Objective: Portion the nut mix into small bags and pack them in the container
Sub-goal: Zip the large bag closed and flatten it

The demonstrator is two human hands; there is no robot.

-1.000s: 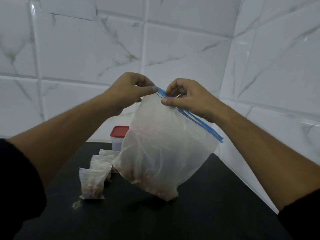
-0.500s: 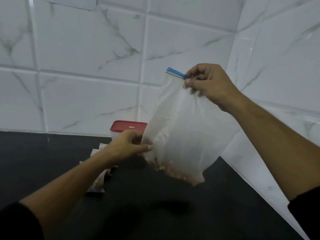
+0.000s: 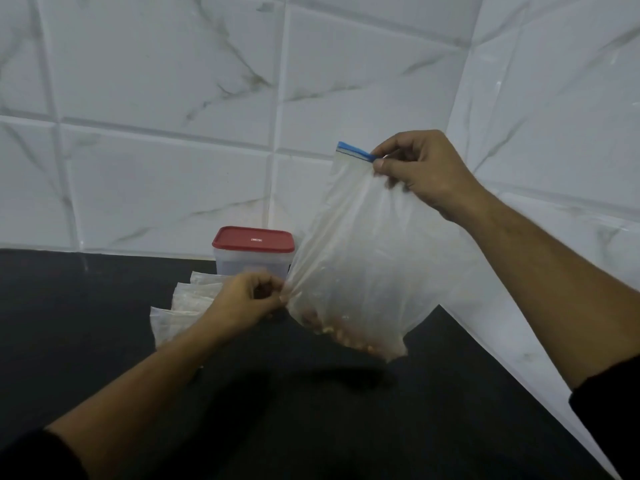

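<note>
Mid-frame, our right hand pinched the blue zip strip of the large crinkled translucent plastic bag, nuts pooled low. Our left hand pinched its lower edge above the black counter.

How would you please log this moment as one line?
right hand: pinches zip bag top corner | left hand: pinches its lower edge | nuts: at bag bottom | red-lidded container: closed | small bags: on counter
</note>
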